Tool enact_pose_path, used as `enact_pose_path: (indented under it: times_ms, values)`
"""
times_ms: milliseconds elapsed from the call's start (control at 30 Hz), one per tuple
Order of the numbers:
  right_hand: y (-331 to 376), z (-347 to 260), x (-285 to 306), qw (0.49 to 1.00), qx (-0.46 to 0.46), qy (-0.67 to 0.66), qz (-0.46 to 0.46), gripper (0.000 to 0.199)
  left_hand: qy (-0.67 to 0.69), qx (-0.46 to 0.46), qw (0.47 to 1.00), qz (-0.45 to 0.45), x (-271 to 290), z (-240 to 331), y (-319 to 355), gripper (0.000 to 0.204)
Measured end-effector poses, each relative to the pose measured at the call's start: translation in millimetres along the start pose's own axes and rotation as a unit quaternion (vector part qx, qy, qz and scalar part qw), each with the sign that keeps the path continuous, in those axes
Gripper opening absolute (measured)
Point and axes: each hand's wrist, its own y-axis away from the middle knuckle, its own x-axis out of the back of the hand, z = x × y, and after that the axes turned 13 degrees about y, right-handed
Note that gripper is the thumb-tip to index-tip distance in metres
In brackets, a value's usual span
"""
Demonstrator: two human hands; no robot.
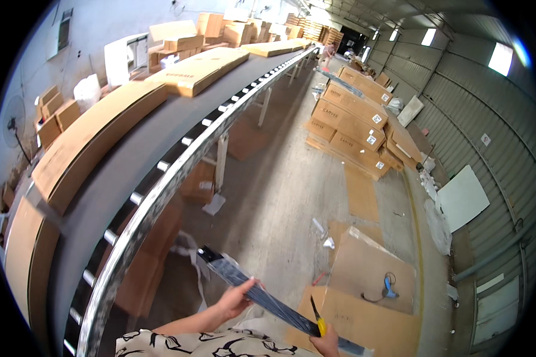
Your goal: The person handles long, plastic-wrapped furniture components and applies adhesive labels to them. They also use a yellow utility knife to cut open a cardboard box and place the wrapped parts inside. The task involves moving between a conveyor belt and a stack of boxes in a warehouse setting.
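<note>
A long, narrow dark bar (278, 307) in clear plastic wrap slants across the lower middle, its far end toward the conveyor and its near end at the lower right. My left hand (234, 301) is closed around its middle, thumb on top. At the lower edge my right hand (326, 343) grips a yellow-handled knife (321, 325), whose slim dark blade points up and away. That hand is right at the bar's near end; whether its fingers also hold the bar is hidden. Loose clear plastic hangs by the bar's far end.
On my left runs a conveyor belt (187, 119) with a roller-lined metal edge, carrying long cardboard boxes (101, 134). Stacked cartons (346, 122) stand ahead on the floor. A blue-handled tool (389, 287) lies on flat cardboard (369, 318) at right. Far ahead is another person (326, 55).
</note>
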Motion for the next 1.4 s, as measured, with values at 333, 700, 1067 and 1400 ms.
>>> enact_pose_path:
  times_ms: [333,700,1067,1400]
  values:
    - [-441,-25,47,0.994,0.016,0.005,0.107,0.04,-0.009,-0.177,0.983,0.054,-142,191,-307,0.033]
    - [-947,-84,148,0.954,-0.057,0.14,0.259,0.039,-0.012,-0.273,0.883,0.381,-90,359,-567,0.014]
    - [-1307,-97,305,0.905,-0.116,0.227,0.341,0.041,-0.275,-0.273,0.916,0.1,-344,598,-960,0.018]
    - [-1698,-177,360,0.948,-0.064,0.112,0.291,0.044,-0.101,-0.29,0.891,0.334,-369,678,-1166,0.012]
